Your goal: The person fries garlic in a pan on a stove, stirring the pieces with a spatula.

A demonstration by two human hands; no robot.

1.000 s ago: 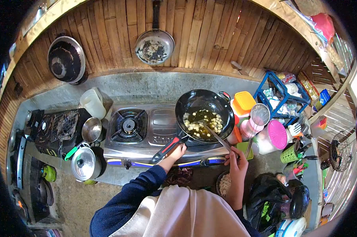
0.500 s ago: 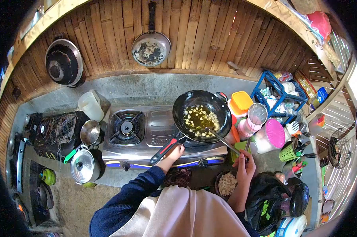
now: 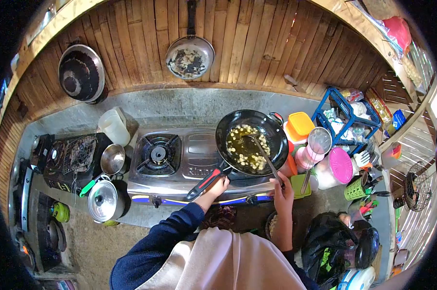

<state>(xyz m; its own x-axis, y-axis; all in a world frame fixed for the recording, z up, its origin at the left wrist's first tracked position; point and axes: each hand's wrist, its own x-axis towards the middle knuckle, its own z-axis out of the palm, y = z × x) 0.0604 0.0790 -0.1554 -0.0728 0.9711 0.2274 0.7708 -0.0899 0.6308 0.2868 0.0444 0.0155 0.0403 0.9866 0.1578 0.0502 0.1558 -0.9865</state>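
Observation:
A black wok sits on the right burner, with pale small pieces in yellowish oil. My left hand is closed at the wok's black-and-red handle; some of its fingers are hidden beneath the handle. In my right hand, just off the wok's lower right rim, is a long-handled metal spatula. The spatula slants up and left into the wok, its head among the pieces in the oil. A wire strainer rests over containers right of the wok, apart from my right hand.
The steel stove has a bare left burner. Left of it stand a lidded pot and a small saucepan. A pink-lidded jar, blue rack and black bag lie to the right.
My right hand has moved left, swinging the spatula's head up and left through the oil, and the pieces have shifted. My left hand stays at the handle. The whole view has shifted slightly.

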